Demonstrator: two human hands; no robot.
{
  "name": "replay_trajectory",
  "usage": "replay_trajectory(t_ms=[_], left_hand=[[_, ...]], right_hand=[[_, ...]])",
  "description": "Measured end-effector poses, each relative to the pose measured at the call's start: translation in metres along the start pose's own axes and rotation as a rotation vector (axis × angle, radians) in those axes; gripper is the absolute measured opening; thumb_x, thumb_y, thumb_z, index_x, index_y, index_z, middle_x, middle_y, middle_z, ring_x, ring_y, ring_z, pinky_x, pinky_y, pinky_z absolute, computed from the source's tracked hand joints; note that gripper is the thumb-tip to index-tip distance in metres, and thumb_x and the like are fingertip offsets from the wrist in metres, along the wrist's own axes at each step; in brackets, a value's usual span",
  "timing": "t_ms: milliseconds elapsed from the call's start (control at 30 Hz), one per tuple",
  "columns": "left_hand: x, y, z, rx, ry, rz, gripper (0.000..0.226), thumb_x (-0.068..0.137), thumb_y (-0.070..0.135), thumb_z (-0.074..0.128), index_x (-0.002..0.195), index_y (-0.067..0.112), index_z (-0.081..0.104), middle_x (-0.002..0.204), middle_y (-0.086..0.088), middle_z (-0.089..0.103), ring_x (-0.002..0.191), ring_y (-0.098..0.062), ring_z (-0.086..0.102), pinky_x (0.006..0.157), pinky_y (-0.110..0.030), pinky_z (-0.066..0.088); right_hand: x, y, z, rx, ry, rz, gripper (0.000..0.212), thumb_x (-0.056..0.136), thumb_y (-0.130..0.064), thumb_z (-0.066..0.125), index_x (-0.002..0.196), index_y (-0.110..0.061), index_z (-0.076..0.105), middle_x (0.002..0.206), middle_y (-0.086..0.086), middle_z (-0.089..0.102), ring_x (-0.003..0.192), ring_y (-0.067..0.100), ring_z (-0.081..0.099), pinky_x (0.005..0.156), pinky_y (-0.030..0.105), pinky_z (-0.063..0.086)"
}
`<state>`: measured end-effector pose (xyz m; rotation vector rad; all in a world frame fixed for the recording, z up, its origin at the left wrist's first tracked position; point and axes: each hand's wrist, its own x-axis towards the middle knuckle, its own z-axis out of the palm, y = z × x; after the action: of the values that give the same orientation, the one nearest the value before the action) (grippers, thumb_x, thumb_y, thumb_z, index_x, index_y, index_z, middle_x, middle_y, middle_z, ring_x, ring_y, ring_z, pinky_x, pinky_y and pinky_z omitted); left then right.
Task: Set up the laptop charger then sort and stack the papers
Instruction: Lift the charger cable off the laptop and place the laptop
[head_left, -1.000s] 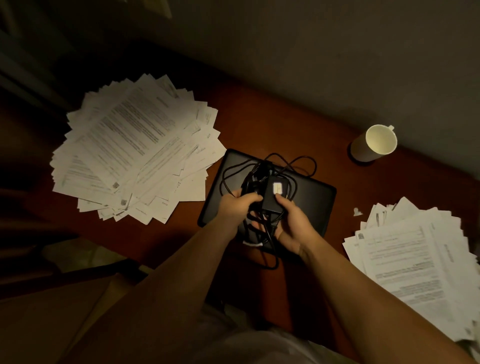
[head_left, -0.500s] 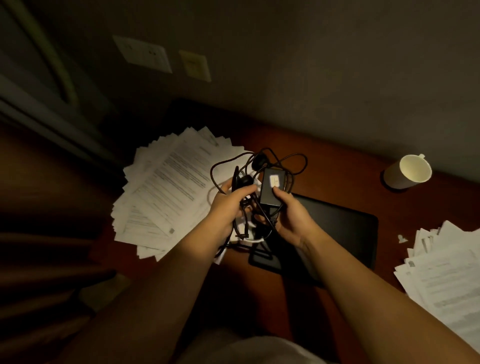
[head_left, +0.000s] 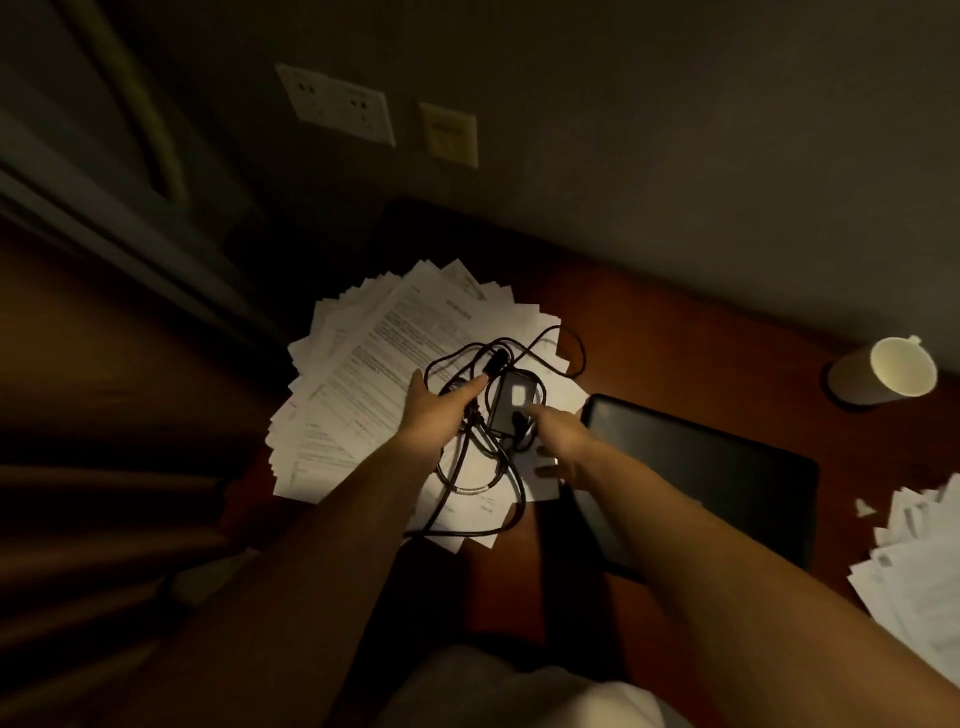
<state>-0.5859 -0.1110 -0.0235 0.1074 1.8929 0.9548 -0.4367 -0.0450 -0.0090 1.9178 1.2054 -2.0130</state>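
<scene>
At the bottom edge lies a pale cloth (head_left: 524, 691) on the person's lap, and both bare forearms reach forward from it over the reddish-brown table (head_left: 691, 353). The left hand (head_left: 436, 410) is stretched out with its fingers nearly straight, lying along the tangled black cable (head_left: 470, 486) without any clear curl round it. The right hand (head_left: 563, 444) is spread wide – its forefinger touches the near end of the charger brick (head_left: 506, 415) and its other fingers splay apart, holding nothing. The brick, dark with a pale label on top, sits between the two hands, and its cable loops out over the left pile of papers (head_left: 363, 374); whether the brick rests on the sheets or is just above them cannot be told. That pile is fanned out unevenly, printed sides up. Just right of it lies the closed black laptop (head_left: 701, 478), flat on the table, one corner beside the right hand. A second loose pile of papers (head_left: 924, 577) shows at the right edge, with a small white scrap (head_left: 864, 507) near it. Farther back on the right is a paper cup (head_left: 883, 371), its open mouth turned toward the camera. To the left hangs a brown curtain (head_left: 104, 405), and on the far wall – dimly lit – are a white socket plate (head_left: 337, 104) and a yellowish plate (head_left: 449, 135) beside it.
</scene>
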Motion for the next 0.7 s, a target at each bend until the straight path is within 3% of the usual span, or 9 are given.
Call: replay_trajectory(t_ms=[67, 133, 233, 333, 367, 533, 633, 700], left_hand=[[0.000, -0.003, 0.001, 0.087, 0.062, 0.048, 0.123, 0.067, 0.064, 0.081, 0.159, 0.033, 0.007, 0.166, -0.005, 0.018, 0.150, -0.031, 0.026, 0.119, -0.051, 0.031], [-0.002, 0.000, 0.005, 0.219, 0.140, 0.103, 0.122, 0.070, 0.066, 0.076, 0.159, 0.033, -0.001, 0.168, -0.006, 0.007, 0.153, -0.030, 0.013, 0.121, -0.052, 0.025], [-0.008, 0.010, 0.017, 0.492, 0.232, 0.210, 0.113, 0.078, 0.070, 0.067, 0.159, 0.034, -0.004, 0.168, -0.008, -0.005, 0.155, -0.030, -0.001, 0.123, -0.053, 0.016], [-0.019, 0.021, 0.033, 0.657, 0.247, 0.369, 0.105, 0.084, 0.066, 0.065, 0.160, 0.030, 0.001, 0.168, -0.011, -0.007, 0.155, -0.029, -0.006, 0.124, -0.050, 0.006], [-0.024, 0.023, 0.039, 0.700, 0.244, 0.427, 0.103, 0.085, 0.063, 0.065, 0.160, 0.029, 0.003, 0.168, -0.012, -0.006, 0.154, -0.030, -0.006, 0.124, -0.050, 0.005], [-0.050, 0.014, 0.070, 0.852, 0.173, 0.600, 0.093, 0.090, 0.057, 0.062, 0.160, 0.028, 0.009, 0.168, -0.012, -0.006, 0.154, -0.029, -0.010, 0.124, -0.051, 0.002], [-0.066, -0.002, 0.095, 0.933, 0.058, 0.630, 0.088, 0.092, 0.059, 0.058, 0.160, 0.030, 0.011, 0.168, -0.011, -0.004, 0.154, -0.028, -0.010, 0.123, -0.049, 0.001], [-0.076, -0.014, 0.113, 1.015, -0.060, 0.614, 0.086, 0.093, 0.059, 0.056, 0.160, 0.031, 0.011, 0.168, -0.010, -0.003, 0.154, -0.029, -0.006, 0.124, -0.049, 0.005]], right_hand=[[0.000, -0.003, -0.002, -0.018, 0.012, -0.023, 0.053, 0.105, -0.043, 0.041, 0.152, -0.019, 0.038, 0.152, 0.010, 0.042, 0.126, 0.029, 0.047, 0.105, 0.049, 0.044], [-0.001, -0.006, -0.007, -0.027, 0.017, -0.062, 0.058, 0.104, -0.048, 0.042, 0.156, -0.023, 0.033, 0.157, 0.007, 0.037, 0.136, 0.032, 0.042, 0.106, 0.050, 0.043], [-0.009, -0.010, -0.021, -0.011, -0.013, -0.120, 0.061, 0.103, -0.052, 0.042, 0.157, -0.026, 0.030, 0.161, 0.005, 0.031, 0.141, 0.033, 0.037, 0.105, 0.050, 0.041], [-0.022, -0.010, -0.042, 0.012, -0.027, -0.182, 0.047, 0.104, -0.051, 0.039, 0.143, -0.025, 0.044, 0.157, 0.005, 0.036, 0.136, 0.029, 0.041, 0.110, 0.048, 0.039], [-0.025, -0.007, -0.051, 0.011, -0.027, -0.196, 0.049, 0.105, -0.051, 0.039, 0.148, -0.027, 0.041, 0.157, 0.004, 0.036, 0.138, 0.028, 0.040, 0.112, 0.049, 0.038], [-0.039, 0.022, -0.104, 0.018, 0.039, -0.234, 0.057, 0.104, -0.052, 0.039, 0.154, -0.025, 0.035, 0.160, 0.001, 0.033, 0.145, 0.027, 0.035, 0.110, 0.047, 0.037], [-0.044, 0.055, -0.140, -0.006, 0.090, -0.250, 0.060, 0.103, -0.054, 0.041, 0.155, -0.025, 0.034, 0.161, -0.001, 0.033, 0.146, 0.025, 0.034, 0.116, 0.045, 0.034], [-0.048, 0.081, -0.164, -0.070, 0.131, -0.274, 0.059, 0.103, -0.052, 0.042, 0.154, -0.023, 0.036, 0.161, -0.002, 0.033, 0.147, 0.023, 0.033, 0.115, 0.037, 0.031]])
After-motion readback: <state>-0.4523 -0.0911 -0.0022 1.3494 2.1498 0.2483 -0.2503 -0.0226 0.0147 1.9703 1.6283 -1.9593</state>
